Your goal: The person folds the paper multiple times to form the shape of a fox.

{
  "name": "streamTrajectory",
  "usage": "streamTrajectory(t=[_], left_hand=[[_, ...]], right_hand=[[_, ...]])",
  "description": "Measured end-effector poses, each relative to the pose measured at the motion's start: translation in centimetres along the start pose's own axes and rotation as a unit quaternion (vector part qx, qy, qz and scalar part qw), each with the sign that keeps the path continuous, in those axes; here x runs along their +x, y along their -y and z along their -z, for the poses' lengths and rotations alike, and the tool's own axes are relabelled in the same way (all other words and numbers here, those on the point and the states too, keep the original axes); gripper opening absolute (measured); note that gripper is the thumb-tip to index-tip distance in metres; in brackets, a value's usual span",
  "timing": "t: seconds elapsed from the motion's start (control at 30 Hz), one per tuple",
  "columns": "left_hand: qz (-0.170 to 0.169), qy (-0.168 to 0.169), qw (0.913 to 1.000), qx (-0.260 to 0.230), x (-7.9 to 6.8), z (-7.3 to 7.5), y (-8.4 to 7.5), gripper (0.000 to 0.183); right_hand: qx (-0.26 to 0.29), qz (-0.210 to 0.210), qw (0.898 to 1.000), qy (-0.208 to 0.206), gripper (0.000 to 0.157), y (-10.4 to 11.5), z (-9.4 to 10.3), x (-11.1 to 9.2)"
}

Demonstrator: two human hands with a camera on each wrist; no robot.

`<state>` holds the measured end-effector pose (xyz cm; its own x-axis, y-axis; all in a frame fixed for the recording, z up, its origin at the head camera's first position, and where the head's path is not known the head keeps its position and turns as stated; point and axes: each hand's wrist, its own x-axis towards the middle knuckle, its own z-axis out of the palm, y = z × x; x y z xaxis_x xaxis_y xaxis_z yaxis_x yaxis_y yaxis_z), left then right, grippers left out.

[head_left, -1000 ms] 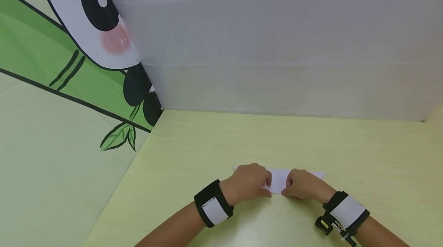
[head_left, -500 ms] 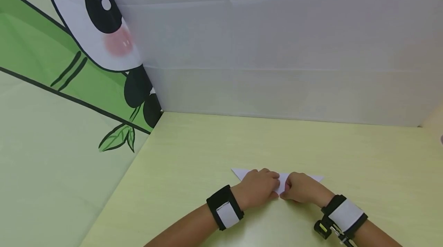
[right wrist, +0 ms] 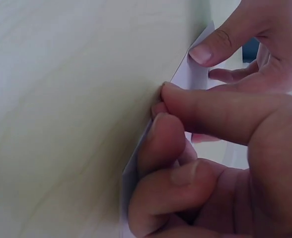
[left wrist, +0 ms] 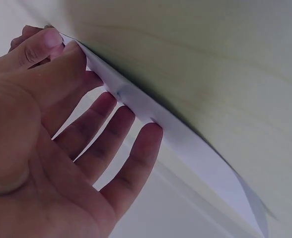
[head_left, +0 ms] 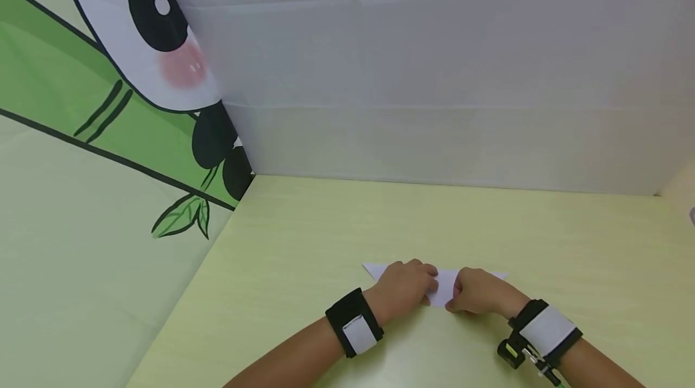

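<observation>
A white, apparently folded paper sheet [head_left: 445, 284] with a pointed corner at its left and right ends is lying on a pale yellow, wood-grained tabletop [head_left: 304, 225]. The sheet is sitting well in from the tabletop's left edge and well apart from its far edge, with its longer side facing that far edge; this placement is presumably keeping the work within easy reach of both arms.

The bare left hand [head_left: 404, 286] is resting on the left half of the sheet. Its fingers are extending nearly straight, with the tips touching the paper and the thumb lying at the near edge (the left wrist view is showing this contact). The hand is probably steadying the sheet against slipping.

The bare right hand [head_left: 483, 291] is curling its fingers and pinching the sheet's near edge between thumb and forefinger, just beside the left hand. The close spacing is likely keeping the short stretch of edge between the hands under control. Whether the layers are lying fully flat beneath the fingers cannot be determined.

A black wristband with a white panel [head_left: 353, 315] is encircling the left wrist; a matching black-and-white wristband [head_left: 545, 332] is encircling the right, carrying a small black device [head_left: 511, 350]. A plain greyish-white backdrop [head_left: 434, 74] is standing along the tabletop's far edge, and a green-and-white cartoon-printed covering [head_left: 108, 95] is showing beyond its left edge.
</observation>
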<state>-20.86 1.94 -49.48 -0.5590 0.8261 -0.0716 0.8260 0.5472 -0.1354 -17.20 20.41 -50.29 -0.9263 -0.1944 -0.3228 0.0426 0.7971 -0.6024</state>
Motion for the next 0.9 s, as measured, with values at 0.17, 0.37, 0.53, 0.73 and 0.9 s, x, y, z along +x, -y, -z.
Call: streamTrajectory(t=[0.17,0.37,0.53,0.73,0.9], left_hand=[[-0.006,0.003,1.0,0.003,-0.7,0.0,0.0,0.02],[-0.018,-0.001,0.9998,0.007,-1.5,-0.3,0.1,0.018],[-0.022,-0.005,0.9997,0.007,-1.7,-0.3,0.1,0.016],[-0.023,0.001,0.9997,0.001,-2.0,0.0,0.2,0.023],[-0.036,-0.009,0.9992,0.015,-2.3,0.1,0.3,0.032]], right_hand=[[0.002,-0.016,1.0,0.001,0.026,0.0,-0.1,-0.8],[0.003,-0.029,1.0,0.006,0.025,-0.1,-0.4,-1.6],[-0.003,-0.044,0.999,0.01,0.024,-0.5,-0.1,-1.8],[-0.011,-0.055,0.998,0.01,0.023,-1.1,0.4,-2.1],[-0.008,-0.053,0.999,0.003,0.024,-0.9,0.4,-2.5]])
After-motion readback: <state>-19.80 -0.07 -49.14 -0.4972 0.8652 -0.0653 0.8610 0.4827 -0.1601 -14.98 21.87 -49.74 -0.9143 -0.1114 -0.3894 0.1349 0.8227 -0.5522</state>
